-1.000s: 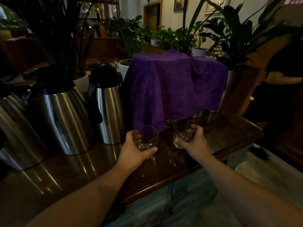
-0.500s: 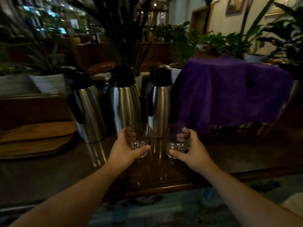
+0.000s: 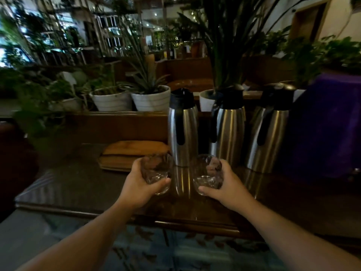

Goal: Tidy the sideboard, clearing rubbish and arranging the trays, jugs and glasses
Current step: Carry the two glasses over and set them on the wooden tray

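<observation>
My left hand (image 3: 139, 185) grips a clear glass (image 3: 157, 171) and my right hand (image 3: 226, 187) grips a second clear glass (image 3: 207, 173). Both glasses are held side by side above the dark wooden sideboard (image 3: 78, 188). Behind them three steel jugs with black lids stand in a row: left jug (image 3: 182, 128), middle jug (image 3: 227, 128), right jug (image 3: 268, 132). Stacked wooden trays (image 3: 132, 153) lie to the left of the jugs, just beyond the left glass. A purple cloth (image 3: 328, 124) drapes something at the right.
White plant pots (image 3: 150, 100) and leafy plants line the ledge behind the sideboard. The sideboard's front edge (image 3: 117, 215) runs just below my wrists, with patterned floor beneath. The left part of the top is bare, glossy wood.
My view and both hands, each holding its glass, have shifted left along the sideboard. The purple cloth slid to the right edge and the wooden trays came into view.
</observation>
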